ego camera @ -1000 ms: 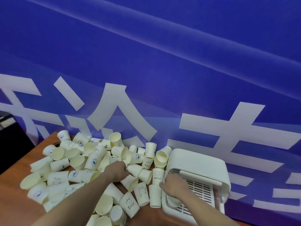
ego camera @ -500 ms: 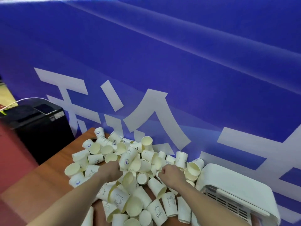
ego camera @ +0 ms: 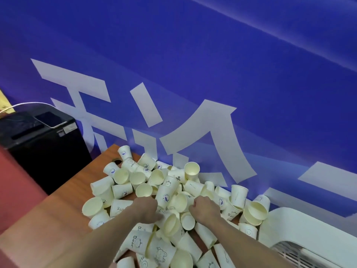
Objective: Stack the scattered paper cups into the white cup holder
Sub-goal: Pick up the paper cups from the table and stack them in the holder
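In cup pile (ego camera: 173,192): left hand (ego camera: 146,208), right hand (ego camera: 205,207), fingers hidden.

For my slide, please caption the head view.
Both hands dig into scattered cream paper cups beside white plastic holder.
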Tool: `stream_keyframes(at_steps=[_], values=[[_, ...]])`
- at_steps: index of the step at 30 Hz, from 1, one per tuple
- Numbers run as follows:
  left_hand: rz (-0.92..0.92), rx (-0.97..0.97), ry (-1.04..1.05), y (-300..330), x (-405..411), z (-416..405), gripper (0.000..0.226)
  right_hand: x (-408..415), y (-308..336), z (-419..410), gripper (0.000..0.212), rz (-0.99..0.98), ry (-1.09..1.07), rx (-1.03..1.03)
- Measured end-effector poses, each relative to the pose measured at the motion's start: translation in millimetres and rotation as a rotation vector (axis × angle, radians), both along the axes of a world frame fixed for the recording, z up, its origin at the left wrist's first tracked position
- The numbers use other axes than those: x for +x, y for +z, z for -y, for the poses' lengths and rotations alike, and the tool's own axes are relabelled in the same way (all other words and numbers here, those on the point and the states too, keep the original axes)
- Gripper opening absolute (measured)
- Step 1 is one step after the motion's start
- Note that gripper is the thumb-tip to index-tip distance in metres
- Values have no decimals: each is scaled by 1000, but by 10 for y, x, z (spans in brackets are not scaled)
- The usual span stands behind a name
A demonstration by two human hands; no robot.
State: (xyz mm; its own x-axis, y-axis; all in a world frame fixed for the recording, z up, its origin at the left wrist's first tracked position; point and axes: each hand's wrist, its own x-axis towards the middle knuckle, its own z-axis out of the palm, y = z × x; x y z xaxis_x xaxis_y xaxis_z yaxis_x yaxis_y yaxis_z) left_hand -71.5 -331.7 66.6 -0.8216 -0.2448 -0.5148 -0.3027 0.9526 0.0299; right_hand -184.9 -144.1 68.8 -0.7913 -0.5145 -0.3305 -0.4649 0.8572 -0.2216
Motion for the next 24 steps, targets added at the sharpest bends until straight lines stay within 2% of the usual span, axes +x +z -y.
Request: stream_keyframes(at_steps=[5,8,13,19,22,24], values=[[86,113,-72,-42,-244,-4,59,-150,-222,204,34,-4,-11,73],[132,169,-107,-105,-314,-17,56,-197,-315,272,42,11,-4,120],[132,179,-133,-181,-356,6,38,-195,-410,332,31,28,-6,149],[95,211,-91,-174,-321,57,33,-143,-303,331,17,19,-17,126],[22,184,-62,-173,-274,67,31,-99,-227,262,28,8,-32,125],[-15,174,-12,-167,-237,72,31,-52,-157,206,25,-2,-45,112]])
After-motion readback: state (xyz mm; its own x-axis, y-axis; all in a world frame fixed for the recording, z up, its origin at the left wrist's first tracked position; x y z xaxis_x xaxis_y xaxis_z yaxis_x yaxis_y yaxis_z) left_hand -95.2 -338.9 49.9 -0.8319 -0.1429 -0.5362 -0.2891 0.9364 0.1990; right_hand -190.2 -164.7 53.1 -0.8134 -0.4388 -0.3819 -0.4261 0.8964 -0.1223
